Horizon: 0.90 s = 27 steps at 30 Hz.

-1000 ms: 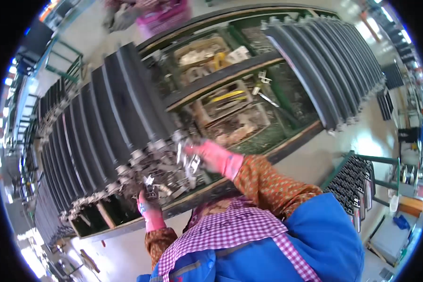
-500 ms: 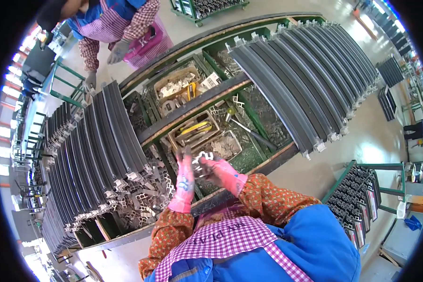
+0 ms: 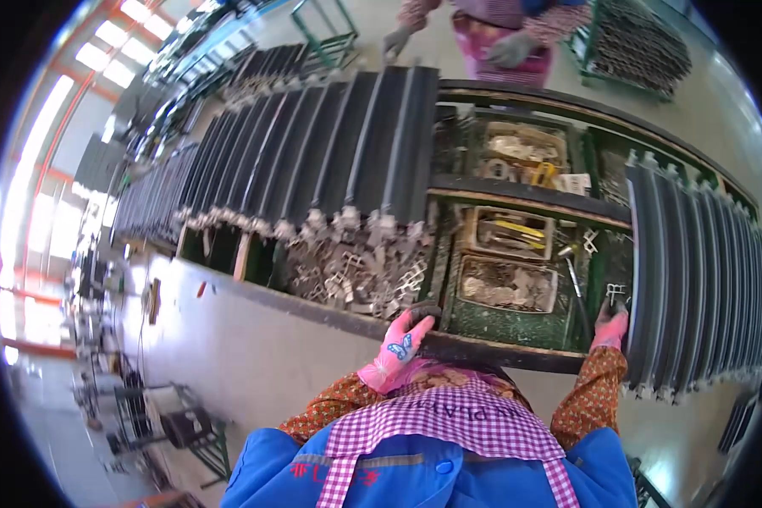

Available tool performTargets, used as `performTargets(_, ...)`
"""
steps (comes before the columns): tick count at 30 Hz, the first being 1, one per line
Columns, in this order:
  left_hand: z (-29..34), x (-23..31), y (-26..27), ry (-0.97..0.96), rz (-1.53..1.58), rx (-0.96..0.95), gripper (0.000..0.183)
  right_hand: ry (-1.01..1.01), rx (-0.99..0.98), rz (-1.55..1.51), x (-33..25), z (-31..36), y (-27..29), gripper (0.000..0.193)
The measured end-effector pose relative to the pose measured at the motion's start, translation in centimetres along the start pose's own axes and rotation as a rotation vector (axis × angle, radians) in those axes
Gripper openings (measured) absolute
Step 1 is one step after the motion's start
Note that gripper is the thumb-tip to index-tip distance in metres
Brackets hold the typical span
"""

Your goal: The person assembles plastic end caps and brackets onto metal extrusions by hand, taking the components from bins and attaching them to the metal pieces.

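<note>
My right hand (image 3: 611,326), in a pink glove with dark fingertips, pinches a small pale metal bracket (image 3: 615,291) near the right-hand row of dark strips. At the bench's front rail, my left hand (image 3: 398,349) has its dark-tipped fingers curled together; what they hold, if anything, is hidden. Beside it lies a heap of loose metal brackets (image 3: 347,275). Between my hands are a box of small metal pieces (image 3: 506,285) and a hammer (image 3: 577,284) lying with its handle toward me. Behind that box, a tray (image 3: 474,240) holds yellow-handled tools.
Long dark strips (image 3: 313,152) with metal ends cover the bench's left side; more strips (image 3: 694,279) lie at the right. Across the bench, a person with gloved hands (image 3: 512,51) stands near a box of pale parts (image 3: 523,146). A loaded rack (image 3: 639,51) stands behind.
The view has swung left. My hands, close together before, are now far apart: the left by the front rail, the right with a bracket at the right-hand strips.
</note>
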<state>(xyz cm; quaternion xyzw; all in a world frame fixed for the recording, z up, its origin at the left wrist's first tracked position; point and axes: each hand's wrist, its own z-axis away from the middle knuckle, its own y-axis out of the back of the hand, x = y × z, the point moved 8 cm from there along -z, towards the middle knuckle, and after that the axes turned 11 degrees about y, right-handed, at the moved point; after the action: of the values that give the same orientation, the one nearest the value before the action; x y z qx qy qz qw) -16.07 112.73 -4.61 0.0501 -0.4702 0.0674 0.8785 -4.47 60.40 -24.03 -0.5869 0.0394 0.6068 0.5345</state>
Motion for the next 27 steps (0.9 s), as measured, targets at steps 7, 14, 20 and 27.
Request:
performTargets(7,4.3,0.7,1.0,0.188,0.583,-0.288,0.039,-0.044,-0.309,0.36,2.2,16.2,-16.1,0.015)
performTargets(14,9.0,-0.8,5.0,0.192,0.913,-0.49,0.043,-0.584,-1.404,0.541,7.7,46.9,-26.4,0.03)
performTargets(20,17.6,-2.9,16.7,-0.021,1.036,-0.578,0.049,-0.72,-1.399,0.507,12.2,63.3,-25.6,0.018)
performTargets(27,26.0,-9.8,32.5,-0.207,1.206,-0.467,0.057,-0.76,-1.492,0.463,20.0,80.9,-24.4,0.01)
